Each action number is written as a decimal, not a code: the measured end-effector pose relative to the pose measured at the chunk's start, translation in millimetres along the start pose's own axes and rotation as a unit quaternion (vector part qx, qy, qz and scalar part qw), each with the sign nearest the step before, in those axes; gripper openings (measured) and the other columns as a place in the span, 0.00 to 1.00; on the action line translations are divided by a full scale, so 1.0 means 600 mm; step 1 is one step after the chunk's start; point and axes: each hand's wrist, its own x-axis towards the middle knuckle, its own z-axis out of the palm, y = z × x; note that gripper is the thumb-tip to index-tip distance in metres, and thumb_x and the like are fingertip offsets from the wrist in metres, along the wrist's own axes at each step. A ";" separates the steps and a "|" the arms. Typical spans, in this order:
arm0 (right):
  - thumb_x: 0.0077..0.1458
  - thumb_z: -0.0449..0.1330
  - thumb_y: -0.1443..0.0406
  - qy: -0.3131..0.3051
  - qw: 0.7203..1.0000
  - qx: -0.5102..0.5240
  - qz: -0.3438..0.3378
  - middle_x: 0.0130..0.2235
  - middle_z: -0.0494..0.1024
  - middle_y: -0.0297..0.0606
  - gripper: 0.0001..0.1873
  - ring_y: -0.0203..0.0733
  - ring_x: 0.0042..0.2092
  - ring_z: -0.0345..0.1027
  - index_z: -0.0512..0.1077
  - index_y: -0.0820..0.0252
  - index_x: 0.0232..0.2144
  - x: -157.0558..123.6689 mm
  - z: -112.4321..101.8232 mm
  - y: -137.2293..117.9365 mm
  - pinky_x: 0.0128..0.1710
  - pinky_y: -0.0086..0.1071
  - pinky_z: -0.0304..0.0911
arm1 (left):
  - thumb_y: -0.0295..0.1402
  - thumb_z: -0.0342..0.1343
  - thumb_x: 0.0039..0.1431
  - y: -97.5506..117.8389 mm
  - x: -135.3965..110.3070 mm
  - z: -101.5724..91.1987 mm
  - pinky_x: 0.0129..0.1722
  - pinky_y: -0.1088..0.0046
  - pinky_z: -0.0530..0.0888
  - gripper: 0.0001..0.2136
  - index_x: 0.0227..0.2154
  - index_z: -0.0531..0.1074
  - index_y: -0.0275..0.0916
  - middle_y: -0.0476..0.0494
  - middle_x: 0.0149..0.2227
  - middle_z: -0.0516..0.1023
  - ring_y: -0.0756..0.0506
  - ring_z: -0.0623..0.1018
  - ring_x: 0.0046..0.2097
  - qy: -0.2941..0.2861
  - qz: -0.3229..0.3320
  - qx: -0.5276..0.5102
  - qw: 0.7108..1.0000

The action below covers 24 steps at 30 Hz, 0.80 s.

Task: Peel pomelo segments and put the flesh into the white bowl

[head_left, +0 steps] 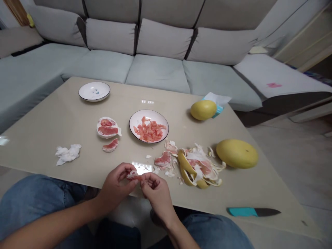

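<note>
My left hand point(116, 183) and my right hand point(157, 192) meet at the table's near edge, both pinched on a small pink pomelo segment point(135, 176) with white membrane. Just beyond my hands lies a heap of peel and membrane scraps point(197, 167) with more pink flesh. A white plate point(158, 119) holds several peeled pink pieces. To its left sit a partly peeled chunk of pomelo point(107, 128) and a loose segment point(111, 146).
Two whole yellow pomelos point(237, 154) point(203, 110) lie at the right; a tissue pack point(219, 103) sits behind the far one. A teal-handled knife point(252, 211) lies near the front right edge. An empty white plate point(94, 91) and crumpled tissue point(67, 154) lie left. A grey sofa point(160, 52) stands beyond.
</note>
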 end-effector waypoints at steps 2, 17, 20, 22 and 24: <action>0.41 0.67 0.55 0.012 1.000 -0.003 0.008 0.18 0.64 0.27 0.15 0.29 0.21 0.49 0.70 0.61 0.22 -0.002 0.001 0.001 0.20 0.25 0.43 | 0.26 0.59 0.51 0.003 -0.001 -0.002 0.42 0.71 0.70 0.07 0.34 0.71 0.40 0.47 0.34 0.74 0.45 0.74 0.39 0.031 0.051 0.083 0.995; 0.41 0.67 0.55 0.008 1.000 -0.009 0.015 0.17 0.61 0.26 0.16 0.29 0.19 0.47 0.69 0.61 0.22 0.001 -0.035 -0.025 0.20 0.25 0.43 | 0.24 0.54 0.53 0.000 0.021 -0.020 0.33 0.75 0.68 0.13 0.39 0.78 0.42 0.45 0.34 0.73 0.48 0.72 0.32 -0.101 0.072 0.202 0.972; 0.42 0.67 0.55 0.012 1.000 0.007 0.008 0.18 0.63 0.26 0.16 0.30 0.20 0.50 0.69 0.60 0.23 0.007 -0.047 -0.027 0.20 0.25 0.46 | 0.29 0.55 0.55 0.006 0.022 -0.022 0.28 0.76 0.65 0.10 0.39 0.77 0.39 0.46 0.33 0.72 0.50 0.68 0.28 -0.155 -0.012 0.120 0.981; 0.43 0.67 0.56 -0.008 1.000 0.024 0.008 0.19 0.64 0.27 0.15 0.30 0.20 0.52 0.70 0.60 0.23 0.010 -0.052 -0.028 0.21 0.25 0.47 | 0.32 0.56 0.56 0.008 0.024 -0.023 0.27 0.77 0.63 0.11 0.41 0.75 0.38 0.47 0.32 0.71 0.51 0.67 0.28 -0.185 -0.065 0.051 0.979; 0.45 0.67 0.56 -0.045 0.998 0.043 0.025 0.19 0.65 0.27 0.15 0.29 0.20 0.52 0.70 0.60 0.24 0.009 -0.052 -0.029 0.21 0.25 0.47 | 0.34 0.58 0.55 0.006 0.024 -0.023 0.28 0.77 0.64 0.11 0.41 0.75 0.38 0.47 0.33 0.71 0.50 0.67 0.30 -0.189 -0.067 0.032 0.979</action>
